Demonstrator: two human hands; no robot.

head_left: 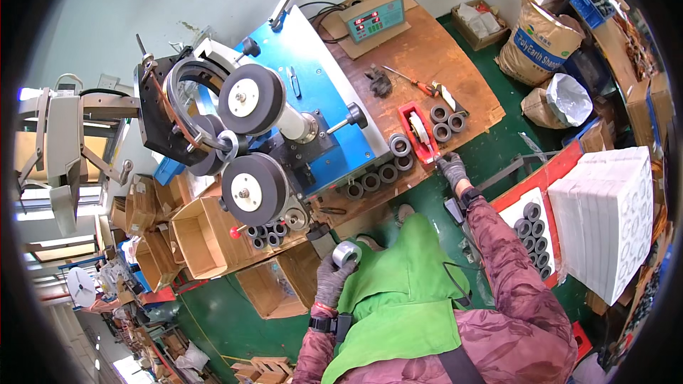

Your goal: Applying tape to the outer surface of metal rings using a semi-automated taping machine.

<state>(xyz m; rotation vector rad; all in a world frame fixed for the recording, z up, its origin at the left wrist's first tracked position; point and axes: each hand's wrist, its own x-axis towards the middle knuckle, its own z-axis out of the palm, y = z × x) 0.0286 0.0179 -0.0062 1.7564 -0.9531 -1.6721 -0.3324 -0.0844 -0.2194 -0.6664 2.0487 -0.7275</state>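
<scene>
My left hand, in a grey glove, is closed around a thick ring with a pale, shiny surface, held in front of the bench edge. My gloved right hand reaches to the near end of a red tape dispenser, which carries a white roll. Its fingers are drawn together there; anything pinched between them is too small to make out. Dark grey rings stand just right of the dispenser. More grey rings line the bench edge to its left.
A winding machine with black rollers fills the left of the bench. A control box, a screwdriver and pliers-like tweezers lie beyond. Cardboard boxes stand at left. Rings sit on a white board beside foam trays.
</scene>
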